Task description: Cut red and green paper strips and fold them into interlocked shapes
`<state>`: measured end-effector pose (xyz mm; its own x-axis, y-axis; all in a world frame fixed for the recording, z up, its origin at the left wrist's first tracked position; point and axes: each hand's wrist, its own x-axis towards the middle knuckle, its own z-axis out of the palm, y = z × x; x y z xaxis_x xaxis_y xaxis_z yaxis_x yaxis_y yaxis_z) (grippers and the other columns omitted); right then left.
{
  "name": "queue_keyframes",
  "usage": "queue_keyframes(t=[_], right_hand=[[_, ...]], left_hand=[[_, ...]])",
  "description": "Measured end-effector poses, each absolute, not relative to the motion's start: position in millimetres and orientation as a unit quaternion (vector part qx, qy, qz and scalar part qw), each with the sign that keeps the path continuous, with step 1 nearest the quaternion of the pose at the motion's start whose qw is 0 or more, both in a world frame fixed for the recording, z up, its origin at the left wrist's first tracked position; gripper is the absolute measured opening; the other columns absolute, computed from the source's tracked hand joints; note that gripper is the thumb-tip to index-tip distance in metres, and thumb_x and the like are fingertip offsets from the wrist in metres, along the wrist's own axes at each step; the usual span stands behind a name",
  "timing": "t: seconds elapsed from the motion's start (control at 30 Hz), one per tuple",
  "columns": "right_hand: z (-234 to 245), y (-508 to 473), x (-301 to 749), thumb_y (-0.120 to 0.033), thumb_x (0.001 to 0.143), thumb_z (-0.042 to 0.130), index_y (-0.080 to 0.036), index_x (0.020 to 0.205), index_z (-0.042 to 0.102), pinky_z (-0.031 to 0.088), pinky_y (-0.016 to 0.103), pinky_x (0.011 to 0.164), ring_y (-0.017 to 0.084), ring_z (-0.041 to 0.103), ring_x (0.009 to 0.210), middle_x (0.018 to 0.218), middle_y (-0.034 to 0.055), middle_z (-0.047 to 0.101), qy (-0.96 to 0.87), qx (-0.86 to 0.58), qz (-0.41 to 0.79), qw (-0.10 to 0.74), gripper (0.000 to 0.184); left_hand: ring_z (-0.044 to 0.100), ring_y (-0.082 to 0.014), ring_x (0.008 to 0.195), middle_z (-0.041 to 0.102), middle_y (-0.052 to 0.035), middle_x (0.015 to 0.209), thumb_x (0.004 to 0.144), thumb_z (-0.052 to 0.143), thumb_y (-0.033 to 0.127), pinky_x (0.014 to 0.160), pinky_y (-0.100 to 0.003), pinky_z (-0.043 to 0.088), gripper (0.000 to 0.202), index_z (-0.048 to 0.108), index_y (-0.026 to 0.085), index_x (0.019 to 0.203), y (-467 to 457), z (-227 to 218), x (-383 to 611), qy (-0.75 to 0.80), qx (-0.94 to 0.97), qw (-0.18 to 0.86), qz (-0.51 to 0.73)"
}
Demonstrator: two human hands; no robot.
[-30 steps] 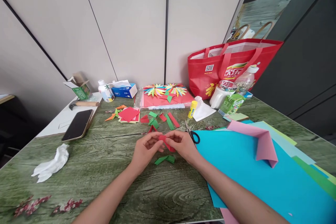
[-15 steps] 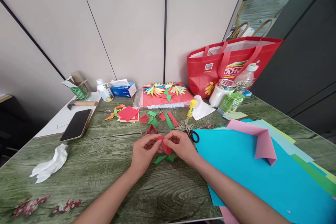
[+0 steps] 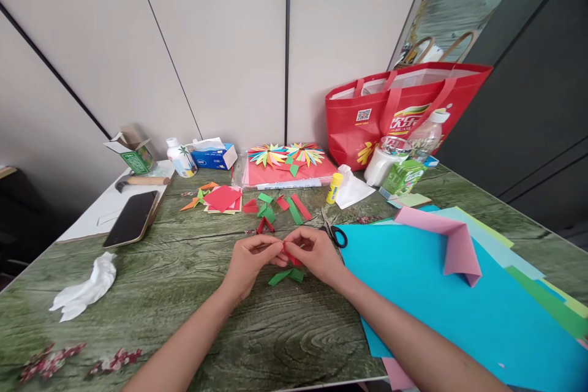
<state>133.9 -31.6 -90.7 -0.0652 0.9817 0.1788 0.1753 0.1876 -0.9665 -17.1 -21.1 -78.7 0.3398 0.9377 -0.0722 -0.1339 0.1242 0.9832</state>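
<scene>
Between both hands is a small folded piece of red paper [image 3: 294, 258], mostly covered by fingers. My left hand [image 3: 252, 260] pinches it from the left, and my right hand [image 3: 313, 251] pinches it from the right; both are closed. Just below them on the table lies a folded green paper piece [image 3: 285, 276]. Above the fingertips sits a red folded paper piece [image 3: 265, 225]. Farther back are several small red and green folded pieces, among them a green strip [image 3: 294, 211] and a red strip [image 3: 301, 207]. Black-handled scissors [image 3: 334, 231] rest right of my right hand.
Large blue paper [image 3: 404, 288] covers the right side, with a folded pink sheet [image 3: 459, 245] on it. A glue stick [image 3: 335, 188], a stack of red squares [image 3: 223, 198], a phone [image 3: 132, 218], a crumpled tissue [image 3: 85, 288] and a red bag [image 3: 353, 128] stand or lie around.
My hands have closed in on the red paper, and less of it shows now. The fingertips have shifted slightly. The things on the table look unmoved.
</scene>
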Motion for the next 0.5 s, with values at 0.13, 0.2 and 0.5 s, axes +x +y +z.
queue_keyframes(t=[0.13,0.2,0.5], right_hand=[[-91.7,-33.0,134.5,-0.019,0.073,0.056,-0.017,0.070,0.065,0.043,0.022,0.055,0.014,0.057,0.063,0.067,0.0020,0.064,-0.663,-0.484,0.329,0.466,0.010],[-92.6,-33.0,134.5,-0.019,0.073,0.055,-0.017,0.072,0.066,0.044,0.023,0.057,0.014,0.058,0.064,0.069,0.0024,0.065,-0.659,-0.476,0.352,0.464,0.011],[-91.7,-30.4,136.1,-0.026,0.070,0.059,-0.014,0.070,0.063,0.044,0.022,0.052,0.012,0.055,0.056,0.063,0.0014,0.063,-0.604,-0.469,0.461,0.451,0.013]], left_hand=[[0.063,-0.0127,0.059,0.068,-0.0037,0.065,0.061,0.073,0.020,0.063,-0.024,0.053,0.014,0.068,0.010,0.070,-18.0,-83.3,-20.5,0.393,0.428,0.712,0.393],[0.063,-0.0122,0.058,0.068,-0.0039,0.065,0.058,0.075,0.019,0.064,-0.023,0.053,0.016,0.068,0.009,0.069,-16.3,-85.1,-22.8,0.399,0.407,0.725,0.386],[0.061,-0.0109,0.052,0.067,-0.0050,0.057,0.055,0.077,0.021,0.050,-0.017,0.049,0.020,0.068,0.008,0.069,-12.8,-83.3,-24.9,0.425,0.405,0.728,0.356]])
